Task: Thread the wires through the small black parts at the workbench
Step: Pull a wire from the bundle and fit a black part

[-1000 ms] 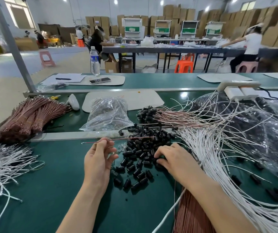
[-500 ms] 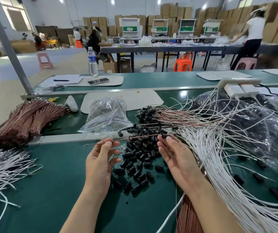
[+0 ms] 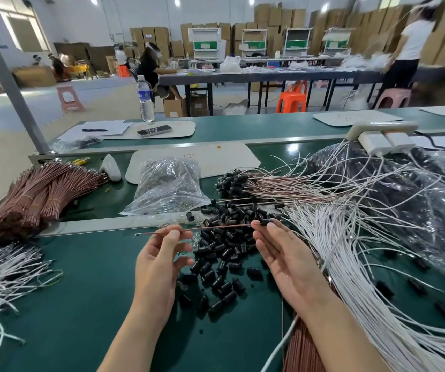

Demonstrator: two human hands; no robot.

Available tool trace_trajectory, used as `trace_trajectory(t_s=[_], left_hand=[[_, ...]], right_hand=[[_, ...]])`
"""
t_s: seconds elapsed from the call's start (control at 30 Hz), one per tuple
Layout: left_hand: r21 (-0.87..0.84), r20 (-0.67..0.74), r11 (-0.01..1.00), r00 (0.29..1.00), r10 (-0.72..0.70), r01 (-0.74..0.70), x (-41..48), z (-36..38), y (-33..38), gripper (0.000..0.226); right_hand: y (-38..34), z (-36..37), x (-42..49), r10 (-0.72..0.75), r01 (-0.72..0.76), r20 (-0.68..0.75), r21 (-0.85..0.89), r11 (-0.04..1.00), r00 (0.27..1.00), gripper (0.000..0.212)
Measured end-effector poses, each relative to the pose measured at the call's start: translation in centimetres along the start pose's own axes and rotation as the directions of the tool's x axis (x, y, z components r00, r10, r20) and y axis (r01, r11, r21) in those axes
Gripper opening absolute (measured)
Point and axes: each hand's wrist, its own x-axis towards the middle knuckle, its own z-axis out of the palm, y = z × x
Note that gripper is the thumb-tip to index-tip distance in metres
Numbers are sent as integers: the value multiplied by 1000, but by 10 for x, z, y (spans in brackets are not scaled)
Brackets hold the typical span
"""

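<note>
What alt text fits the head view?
A person's left hand pinches a thin copper-coloured wire while the right hand holds a small black part at its far end, above a pile of black parts on a green workbench, beside white wires.

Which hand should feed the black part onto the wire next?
Right, probably. The right hand pinches a black part at the near end of the wire. The left hand pinches the wire farther along, so it suits steadying.

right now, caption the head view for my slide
Left hand pinches a copper wire, right hand holds a small black part at its tip, over a pile of black parts.
</note>
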Motion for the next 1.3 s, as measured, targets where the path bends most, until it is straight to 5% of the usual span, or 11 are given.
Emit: trace_trajectory(t_s=[0.27, 0.5, 0.8, 1.3], left_hand=[[50, 25, 999, 1000, 16, -17, -1, -1, -3, 15], [261, 170, 959, 983, 65, -109, -8, 3, -6, 23], [225, 190, 963, 976, 103, -146, -11, 4, -5, 17], [356, 358, 909, 930, 81, -216, -17, 8, -5, 17]], right_hand=[[3, 4, -4, 66, -63, 75, -51, 997, 995, 37], [4, 6, -7, 89, -83, 158, -43, 996, 983, 42], [4, 2, -7, 135, -135, 204, -14, 991, 970, 43], [15, 6, -11, 182, -97, 238, -329, 939, 954, 40]])
